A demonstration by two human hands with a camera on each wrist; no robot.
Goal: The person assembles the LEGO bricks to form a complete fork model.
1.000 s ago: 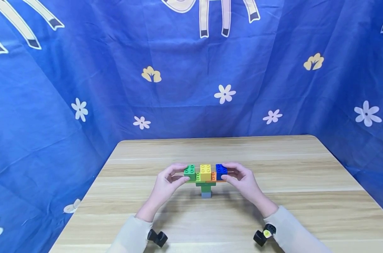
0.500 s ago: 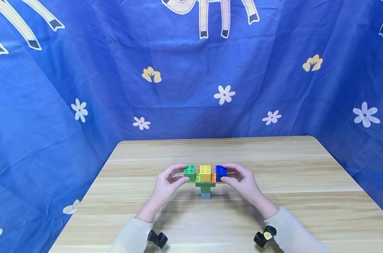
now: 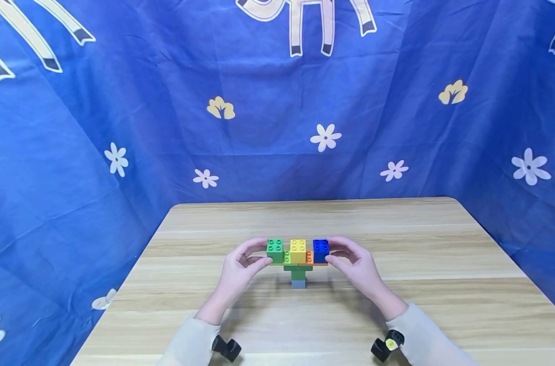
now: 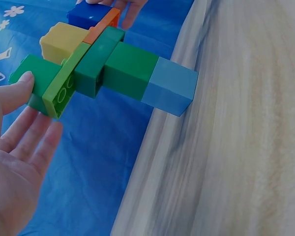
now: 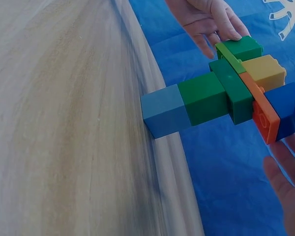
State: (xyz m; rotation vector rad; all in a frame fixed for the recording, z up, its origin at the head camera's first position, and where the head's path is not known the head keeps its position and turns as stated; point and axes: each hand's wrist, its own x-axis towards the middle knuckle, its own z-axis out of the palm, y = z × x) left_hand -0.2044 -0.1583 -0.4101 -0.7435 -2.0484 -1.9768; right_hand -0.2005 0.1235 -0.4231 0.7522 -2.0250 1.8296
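A T-shaped tower of toy building bricks stands upright on the table. Its light blue base brick (image 3: 298, 284) and a green brick (image 4: 132, 69) form the stem. A wider dark green brick (image 5: 232, 91) carries a lime plate (image 4: 66, 81) and an orange plate (image 5: 259, 108). On top sit a green brick (image 3: 274, 251), a yellow brick (image 3: 297, 250) in the middle and a dark blue brick (image 3: 320, 250). My left hand (image 3: 241, 263) pinches the green top brick's outer edge between thumb and fingers. My right hand (image 3: 354, 264) holds the dark blue brick lightly, fingertips at its outer edge.
The wooden table (image 3: 300, 330) surrounds the tower on all sides. Behind it and at both sides hangs a blue cloth (image 3: 268, 152) printed with flowers and animal legs. A small black camera is strapped at each wrist.
Both hands have slid slightly outward, the right one more, so thumbs and fingertips overlap the end bricks less. The tower stays where it was.
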